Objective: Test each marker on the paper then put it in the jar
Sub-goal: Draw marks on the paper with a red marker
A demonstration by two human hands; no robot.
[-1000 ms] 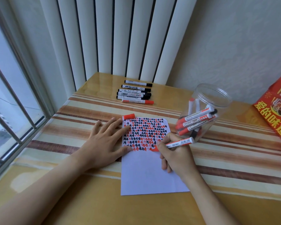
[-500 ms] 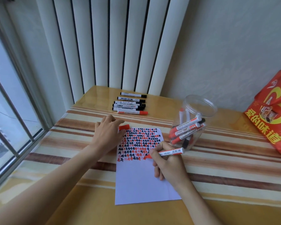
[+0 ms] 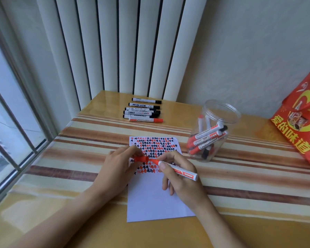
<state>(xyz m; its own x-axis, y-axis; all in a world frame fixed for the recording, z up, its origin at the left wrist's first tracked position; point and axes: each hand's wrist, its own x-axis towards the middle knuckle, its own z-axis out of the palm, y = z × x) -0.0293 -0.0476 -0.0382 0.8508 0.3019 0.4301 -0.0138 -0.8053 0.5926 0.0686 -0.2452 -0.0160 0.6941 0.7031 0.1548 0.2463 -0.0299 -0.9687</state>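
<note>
Nearest, the sheet of paper [image 3: 157,199] lies on the bench [image 3: 258,176], its lower half blank and its upper half filled with rows of red and black test marks. Over the marked part the two hands meet. The right hand [image 3: 181,178] grips a red whiteboard marker [image 3: 177,170] by the barrel, its tip pointing left. The left hand [image 3: 120,167] pinches the red cap [image 3: 141,159], held in line with the tip and just beside it; whether the cap already touches the tip cannot be told. Judging by this, the marker has been tested and is being capped, with dropping it in the jar left to do.

Further right stands the clear plastic jar [image 3: 217,129], lidless, already holding several red and black markers leaning inside. Its mouth is wide and nothing stands between it and the right hand, so the way there looks free. At the far end of the bench six more capped markers [image 3: 143,111] lie in a row, five black and one red, probably untested. A red gift bag [image 3: 301,122] sits at the right edge, well apart from the jar; the window frame [image 3: 25,122] borders the left.
</note>
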